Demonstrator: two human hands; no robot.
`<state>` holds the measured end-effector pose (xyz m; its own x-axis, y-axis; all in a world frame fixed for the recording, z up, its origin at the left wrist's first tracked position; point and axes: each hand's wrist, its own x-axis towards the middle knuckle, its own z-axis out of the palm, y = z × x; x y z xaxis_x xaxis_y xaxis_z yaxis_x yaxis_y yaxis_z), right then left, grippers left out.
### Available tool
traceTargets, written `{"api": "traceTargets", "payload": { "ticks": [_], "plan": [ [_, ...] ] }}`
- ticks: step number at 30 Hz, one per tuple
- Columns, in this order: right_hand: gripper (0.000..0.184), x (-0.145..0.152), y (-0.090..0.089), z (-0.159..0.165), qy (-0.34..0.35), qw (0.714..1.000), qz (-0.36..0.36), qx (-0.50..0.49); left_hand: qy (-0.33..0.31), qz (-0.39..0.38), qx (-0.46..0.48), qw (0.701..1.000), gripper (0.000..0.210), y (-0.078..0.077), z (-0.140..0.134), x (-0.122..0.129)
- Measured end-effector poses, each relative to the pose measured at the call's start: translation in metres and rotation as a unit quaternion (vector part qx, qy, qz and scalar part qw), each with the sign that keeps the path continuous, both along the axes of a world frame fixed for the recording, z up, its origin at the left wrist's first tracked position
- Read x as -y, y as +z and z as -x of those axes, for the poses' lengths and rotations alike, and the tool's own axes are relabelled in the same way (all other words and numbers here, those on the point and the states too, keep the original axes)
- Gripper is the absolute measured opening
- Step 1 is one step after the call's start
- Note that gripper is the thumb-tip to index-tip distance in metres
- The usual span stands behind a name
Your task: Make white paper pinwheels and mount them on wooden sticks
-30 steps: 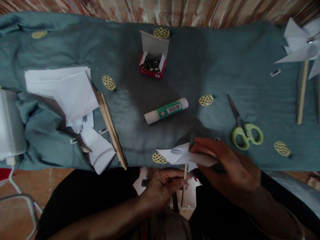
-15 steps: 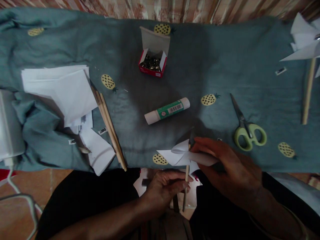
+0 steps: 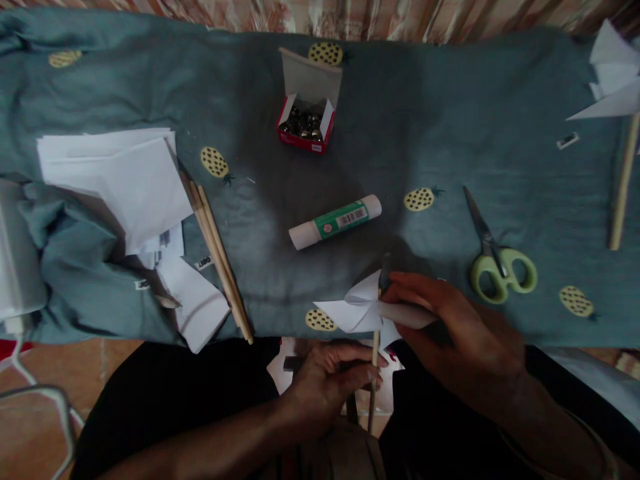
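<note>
A white paper pinwheel [image 3: 361, 308] with folded blades stands at the table's near edge, on a thin wooden stick [image 3: 373, 347]. Below the paper, my left hand [image 3: 335, 377] pinches that stick between thumb and fingers. My right hand [image 3: 455, 333] is curled round the pinwheel's right side, its fingertips near the centre and one blade between thumb and fingers. A small dark upright piece [image 3: 385, 270] shows just beyond those fingertips; I cannot make out what it is. Beyond the hands lies a glue stick [image 3: 335, 222] with a green label.
Green-handled scissors [image 3: 503, 273] lie to the right. A red box [image 3: 304, 142] of metal pins or bells stands open at the back. Paper sheets [image 3: 115, 187] and wooden sticks [image 3: 217, 253] lie left. Another pinwheel [image 3: 617, 87] rests far right on the patterned cloth [image 3: 400, 100].
The view has shifted very slightly. Both hands keep their hold, and the pinwheel's stick looks a little more upright at its lower end.
</note>
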<state>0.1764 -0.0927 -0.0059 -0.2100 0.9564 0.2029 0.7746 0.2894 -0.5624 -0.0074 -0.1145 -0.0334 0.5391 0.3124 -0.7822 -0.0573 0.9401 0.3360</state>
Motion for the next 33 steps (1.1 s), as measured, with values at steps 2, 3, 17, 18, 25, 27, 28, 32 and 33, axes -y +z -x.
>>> {"api": "traceTargets", "payload": {
  "ticks": [2,3,17,18,25,27,28,32,33],
  "plan": [
    [0.05,-0.001,0.001,0.0,0.003,1.0,0.0,-0.004,-0.001,-0.001,0.002,1.0,0.031,0.0,0.0,0.0],
    [0.049,-0.001,0.001,0.0,0.003,1.0,0.0,-0.004,0.001,0.0,0.001,1.0,0.032,0.001,0.001,0.0],
    [0.041,-0.005,0.005,0.002,-0.024,0.999,0.03,-0.035,-0.002,-0.014,-0.001,1.0,0.02,0.002,0.0,0.001],
    [0.04,-0.005,0.005,0.003,-0.027,0.998,0.033,-0.039,0.0,-0.017,0.003,1.0,0.02,0.002,0.0,0.001],
    [0.034,-0.007,0.003,0.001,-0.075,0.985,0.134,-0.082,0.005,-0.033,0.018,0.999,0.019,0.005,0.001,-0.002],
    [0.034,-0.009,0.003,0.0,-0.09,0.977,0.171,-0.094,0.01,-0.035,0.023,0.999,0.02,0.005,0.001,-0.002],
    [0.033,-0.01,0.004,0.0,-0.095,0.973,0.186,-0.097,0.014,-0.036,0.024,0.999,0.021,0.005,0.001,-0.001],
    [0.028,-0.017,0.007,0.002,-0.109,0.968,0.211,-0.086,0.027,-0.025,0.027,0.999,0.029,0.003,0.001,0.001],
    [0.026,-0.019,0.007,0.003,-0.108,0.968,0.211,-0.082,0.031,-0.019,0.027,0.999,0.031,0.003,0.001,0.002]
  ]
}}
